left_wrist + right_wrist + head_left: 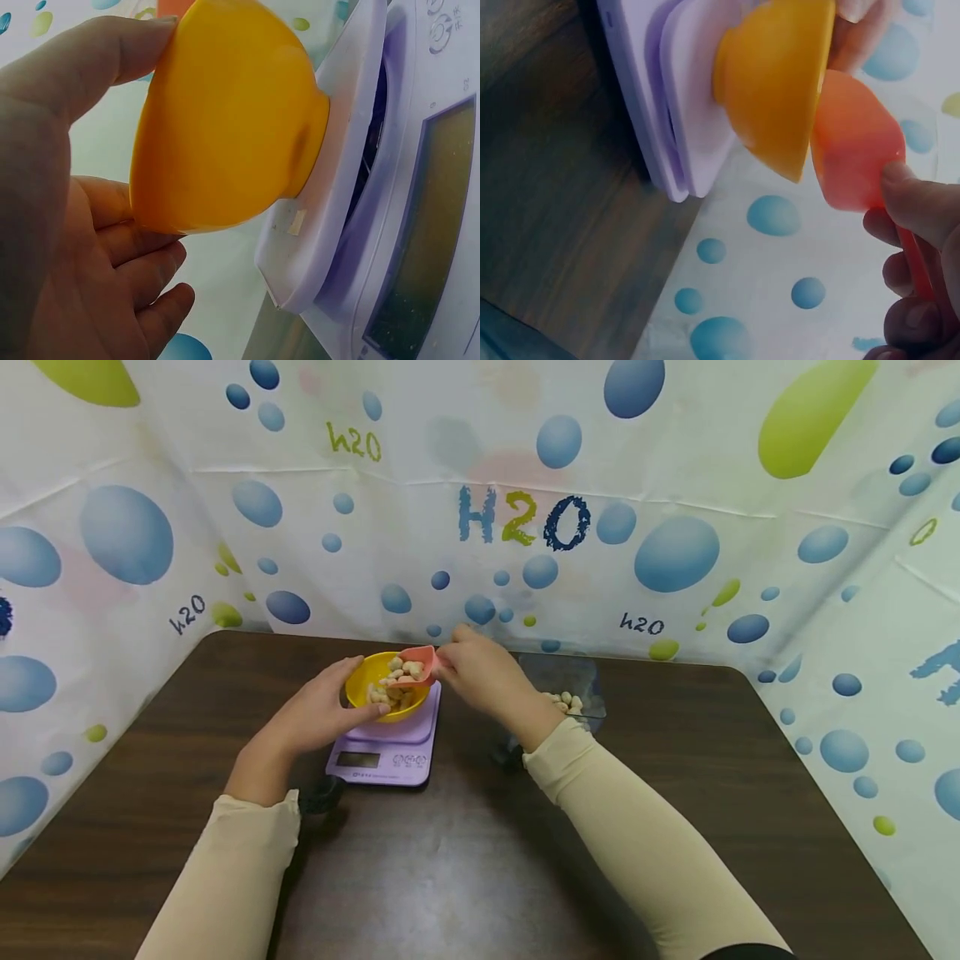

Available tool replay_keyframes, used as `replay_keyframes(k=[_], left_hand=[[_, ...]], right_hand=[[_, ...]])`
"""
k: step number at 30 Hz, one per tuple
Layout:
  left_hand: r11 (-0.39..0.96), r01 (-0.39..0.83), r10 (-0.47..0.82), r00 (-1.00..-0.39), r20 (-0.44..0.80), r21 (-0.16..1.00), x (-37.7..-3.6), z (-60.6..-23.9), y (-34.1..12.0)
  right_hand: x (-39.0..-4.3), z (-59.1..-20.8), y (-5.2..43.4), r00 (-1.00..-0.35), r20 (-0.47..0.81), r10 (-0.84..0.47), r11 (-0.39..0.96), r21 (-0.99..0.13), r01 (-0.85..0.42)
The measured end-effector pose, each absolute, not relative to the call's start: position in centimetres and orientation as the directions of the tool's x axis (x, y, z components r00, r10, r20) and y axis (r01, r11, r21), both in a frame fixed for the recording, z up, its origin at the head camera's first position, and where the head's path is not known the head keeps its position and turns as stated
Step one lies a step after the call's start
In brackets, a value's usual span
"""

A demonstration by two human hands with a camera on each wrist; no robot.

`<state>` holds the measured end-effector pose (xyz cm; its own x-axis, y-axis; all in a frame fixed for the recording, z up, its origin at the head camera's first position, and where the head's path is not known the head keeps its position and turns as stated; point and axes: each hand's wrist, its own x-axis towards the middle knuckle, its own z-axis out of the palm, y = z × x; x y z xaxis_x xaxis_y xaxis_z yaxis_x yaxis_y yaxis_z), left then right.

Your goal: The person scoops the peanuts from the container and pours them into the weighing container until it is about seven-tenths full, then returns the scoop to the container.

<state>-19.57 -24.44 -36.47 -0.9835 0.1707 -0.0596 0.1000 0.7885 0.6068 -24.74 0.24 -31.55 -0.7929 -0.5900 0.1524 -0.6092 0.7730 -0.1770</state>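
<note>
Right hand [480,677] pinches small pink plastic scoop [417,664] by its handle, peanut-loaded, tipped over rim of round yellow plastic bowl [378,689]. Left hand [318,710] cups bowl's side, thumb on rim. Bowl sits on lilac digital kitchen scale [382,752] on dark wooden table [465,860]; clear tub [566,689] just right.

I can't read the scale [382,752] display at frame centre; its digits are too small. My right hand [487,681] hides part of the clear tub [577,681] just right of centre.
</note>
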Motion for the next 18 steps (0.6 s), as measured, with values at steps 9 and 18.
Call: replay_keyframes(k=[9,18], left_hand=[[0.777,0.111,0.182,-0.982,-0.051,0.619,-19.6,-36.4,-24.3],[0.785,0.109,0.179,-0.982,-0.055,0.610,-19.6,-36.5,-24.3]], right_hand=[[-23.7,-30.9,-0.1,-0.703,0.244,-0.668,0.741,0.136,-0.658],[-22.8,-30.5,0.8,-0.596,0.352,-0.722,0.691,0.308,-0.655]])
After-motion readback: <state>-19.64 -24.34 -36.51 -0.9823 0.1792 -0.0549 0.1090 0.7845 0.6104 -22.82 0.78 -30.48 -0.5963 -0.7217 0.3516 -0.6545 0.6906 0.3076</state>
